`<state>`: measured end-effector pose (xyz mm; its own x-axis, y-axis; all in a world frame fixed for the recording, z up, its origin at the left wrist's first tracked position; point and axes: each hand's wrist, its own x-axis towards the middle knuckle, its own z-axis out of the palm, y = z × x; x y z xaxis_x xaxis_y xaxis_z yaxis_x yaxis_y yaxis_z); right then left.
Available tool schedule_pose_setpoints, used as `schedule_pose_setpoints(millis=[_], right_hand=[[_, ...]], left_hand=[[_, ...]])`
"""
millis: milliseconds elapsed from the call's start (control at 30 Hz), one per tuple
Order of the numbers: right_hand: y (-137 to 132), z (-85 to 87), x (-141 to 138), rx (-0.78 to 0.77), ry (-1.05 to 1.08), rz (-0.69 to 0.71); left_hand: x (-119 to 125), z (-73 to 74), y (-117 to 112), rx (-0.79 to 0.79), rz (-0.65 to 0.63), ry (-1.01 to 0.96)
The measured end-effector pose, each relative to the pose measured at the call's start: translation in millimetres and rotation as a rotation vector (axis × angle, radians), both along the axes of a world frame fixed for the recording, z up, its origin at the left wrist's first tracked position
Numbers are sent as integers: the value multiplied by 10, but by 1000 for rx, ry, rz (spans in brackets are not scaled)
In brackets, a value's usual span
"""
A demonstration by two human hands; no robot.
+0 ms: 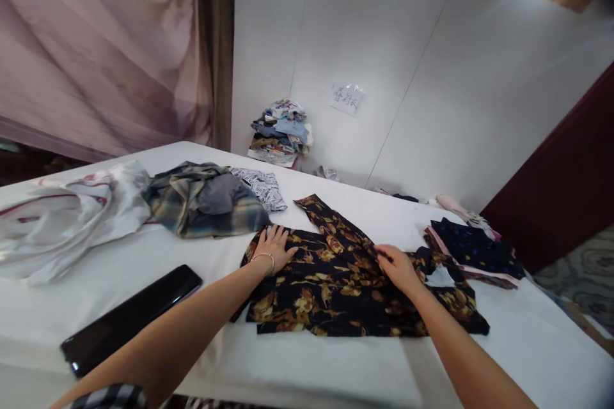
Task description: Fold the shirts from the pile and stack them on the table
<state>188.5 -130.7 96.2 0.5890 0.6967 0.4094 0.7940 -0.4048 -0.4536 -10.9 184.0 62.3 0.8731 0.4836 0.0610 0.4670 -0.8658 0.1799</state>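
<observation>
A black shirt (pixel 311 297) with a gold-brown floral print lies across the white table in front of me. One sleeve (pixel 330 223) slants up and left beyond its body. My left hand (pixel 275 249), with a thin bracelet at the wrist, rests flat with fingers spread on the shirt's left end. At the lower end of that sleeve, my right hand (pixel 396 266) is closed on the fabric, its fingertips partly hidden. Near the shirt's right end shows a white patch (pixel 440 277), perhaps a label.
On the white table (pixel 355 364), a black phone-like slab (pixel 134 316) lies at left. Behind it are a white garment (pixel 77 217), a plaid shirt (pixel 206 204) and a printed cloth (pixel 263 188). Folded clothes (pixel 472 249) lie at right; a clothes stack (pixel 281 131) stands by the wall.
</observation>
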Motion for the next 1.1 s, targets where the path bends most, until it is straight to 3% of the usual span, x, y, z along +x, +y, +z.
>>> schedule_pose_setpoints(millis=[133, 267, 400, 533, 700, 833, 900, 967, 1033, 1100], right_hand=[[686, 237, 354, -165, 125, -178], [1283, 190, 671, -280, 215, -275], [1621, 75, 799, -360, 294, -328], [1813, 84, 714, -359, 384, -269], [1936, 461, 490, -166, 396, -116], [1877, 726, 47, -84, 256, 94], [1770, 677, -315, -191, 63, 302], [1630, 514, -699, -384, -131, 493], [1478, 307, -1015, -510, -242, 567], [1319, 128, -1207, -523, -293, 558]], left_hand=[[-9, 5, -12, 1, -3, -4], [-5, -15, -18, -7, 3, -28], [-5, -30, -28, -27, 4, -33], [-12, -48, -30, -37, 2, -46], [-4, -74, -27, -36, -5, -71], [7, -38, -35, -27, -8, -50], [4, -9, -33, -27, -10, -30], [-1, 13, -23, -20, -16, -7], [-3, 20, -7, -1, -29, 13], [1, 14, 10, 4, -38, 14]])
